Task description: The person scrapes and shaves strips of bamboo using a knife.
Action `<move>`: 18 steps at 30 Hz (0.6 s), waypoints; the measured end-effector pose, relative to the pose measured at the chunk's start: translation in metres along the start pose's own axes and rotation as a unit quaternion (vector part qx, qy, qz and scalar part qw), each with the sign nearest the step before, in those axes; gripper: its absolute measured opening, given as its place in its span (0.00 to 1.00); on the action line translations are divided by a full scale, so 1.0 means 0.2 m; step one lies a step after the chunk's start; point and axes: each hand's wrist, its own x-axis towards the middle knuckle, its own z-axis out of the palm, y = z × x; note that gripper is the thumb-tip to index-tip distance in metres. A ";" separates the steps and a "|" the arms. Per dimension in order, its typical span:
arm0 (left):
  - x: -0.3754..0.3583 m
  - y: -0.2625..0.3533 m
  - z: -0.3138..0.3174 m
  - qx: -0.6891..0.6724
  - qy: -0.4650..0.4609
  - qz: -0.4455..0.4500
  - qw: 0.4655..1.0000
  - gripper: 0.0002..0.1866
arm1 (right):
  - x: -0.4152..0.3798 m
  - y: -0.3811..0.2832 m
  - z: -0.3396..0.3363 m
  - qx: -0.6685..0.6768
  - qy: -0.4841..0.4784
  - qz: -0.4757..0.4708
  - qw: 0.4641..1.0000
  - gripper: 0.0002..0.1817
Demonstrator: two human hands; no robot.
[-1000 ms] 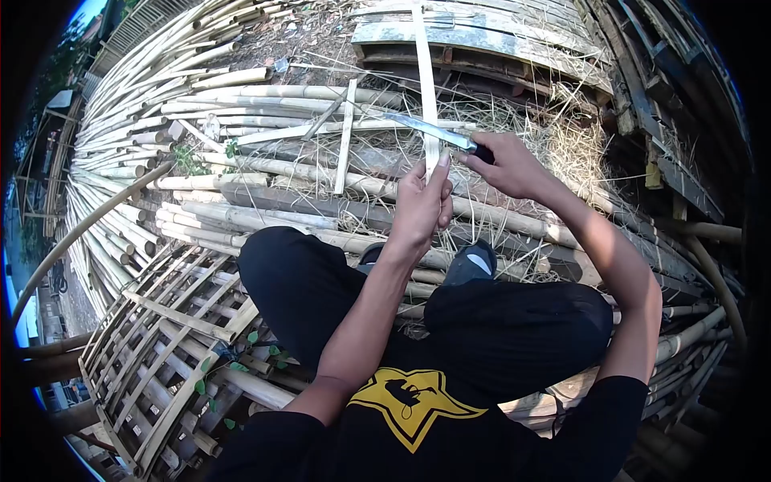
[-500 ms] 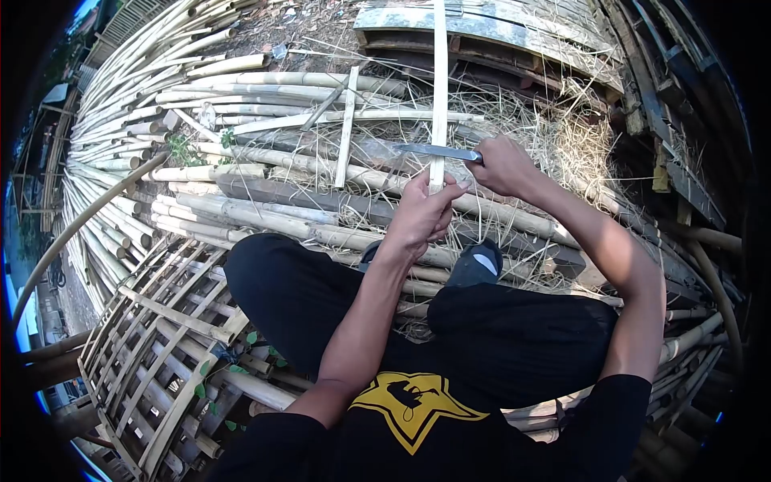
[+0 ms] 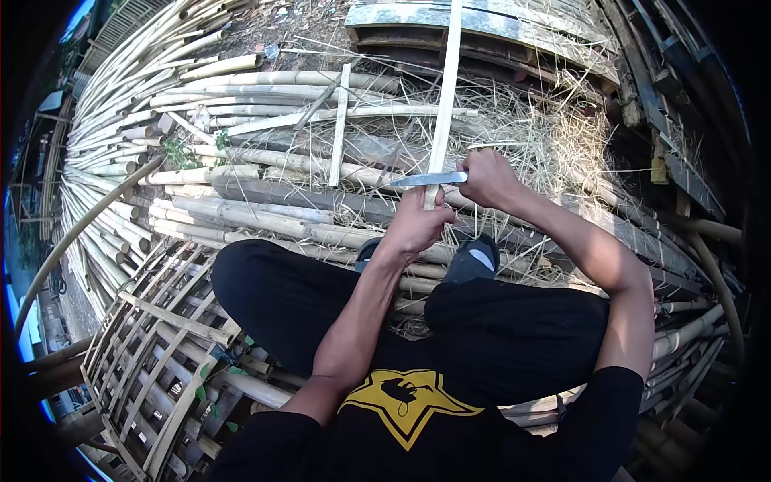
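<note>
My left hand (image 3: 420, 222) is closed around the lower end of a long pale bamboo strip (image 3: 446, 96), which points away from me past the top of the view. Gripped by its handle in my right hand (image 3: 491, 180) is a knife (image 3: 428, 179). Its blade points left and lies across the strip just beyond my left fingers. The handle is mostly hidden in my fist. Below both hands are my bent legs and dark shoes (image 3: 472, 261).
Bamboo poles (image 3: 265, 210) lie in rows around my feet, with a large stack (image 3: 104, 149) at left. A woven bamboo lattice (image 3: 161, 345) sits lower left. Wood shavings (image 3: 538, 136) cover the ground ahead. A wooden pallet (image 3: 482, 28) stands at the far side.
The knife and my right hand have moved down and slightly left along the strip, closer to my left hand. The strip now leans more to the right at its far end.
</note>
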 end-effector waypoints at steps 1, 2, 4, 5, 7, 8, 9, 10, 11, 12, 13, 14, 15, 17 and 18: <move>0.00 0.00 0.00 0.003 -0.001 0.000 1.000 0.17 | 0.01 0.00 0.00 -0.010 0.011 -0.007 1.000 0.10; 0.01 0.00 -0.01 -0.004 -0.003 0.000 1.000 0.17 | 0.01 0.00 -0.01 -0.011 0.018 -0.005 1.000 0.10; 0.01 0.01 -0.02 -0.008 -0.008 0.000 1.000 0.17 | 0.02 0.00 0.00 -0.012 0.041 -0.006 0.999 0.10; 0.00 0.02 -0.02 -0.026 -0.024 0.000 0.999 0.17 | 0.03 0.01 0.00 -0.014 0.061 -0.009 0.998 0.10; -0.02 0.03 -0.02 -0.041 -0.040 -0.002 0.998 0.17 | 0.06 0.08 -0.04 -0.048 0.078 -0.009 0.996 0.10; -0.01 0.03 -0.01 -0.034 -0.036 -0.006 0.999 0.17 | 0.08 0.09 -0.04 -0.043 0.071 0.005 0.997 0.10; -0.01 0.03 -0.01 -0.030 -0.032 -0.011 0.999 0.17 | 0.08 0.09 -0.06 -0.039 0.063 0.019 0.997 0.10; -0.02 0.03 0.00 -0.030 -0.035 -0.012 0.999 0.17 | 0.09 0.09 -0.06 -0.040 0.063 0.022 0.997 0.10; -0.02 0.04 -0.01 -0.039 -0.041 -0.011 0.998 0.17 | 0.10 0.11 -0.07 -0.053 0.054 0.032 0.997 0.10; -0.02 0.05 0.00 -0.049 -0.044 -0.009 0.998 0.17 | 0.13 0.12 -0.08 -0.065 0.043 0.038 0.996 0.11; -0.04 0.05 0.01 -0.049 -0.044 -0.010 0.998 0.17 | 0.14 0.14 -0.10 -0.058 0.043 0.072 0.995 0.12; -0.07 0.07 0.02 -0.048 -0.046 -0.031 0.997 0.17 | 0.16 0.16 -0.13 -0.051 0.044 0.104 0.992 0.13; -0.09 0.07 0.03 -0.048 -0.048 -0.052 0.996 0.17 | 0.21 0.26 -0.19 -0.027 0.078 0.163 0.983 0.13; -0.15 0.00 0.05 -0.021 -0.111 -0.065 0.991 0.14 | 0.25 0.52 -0.39 -0.038 0.163 0.266 0.950 0.15; -0.16 0.01 0.07 -0.018 -0.118 -0.071 0.990 0.14 | 0.25 0.64 -0.48 -0.017 0.196 0.296 0.935 0.17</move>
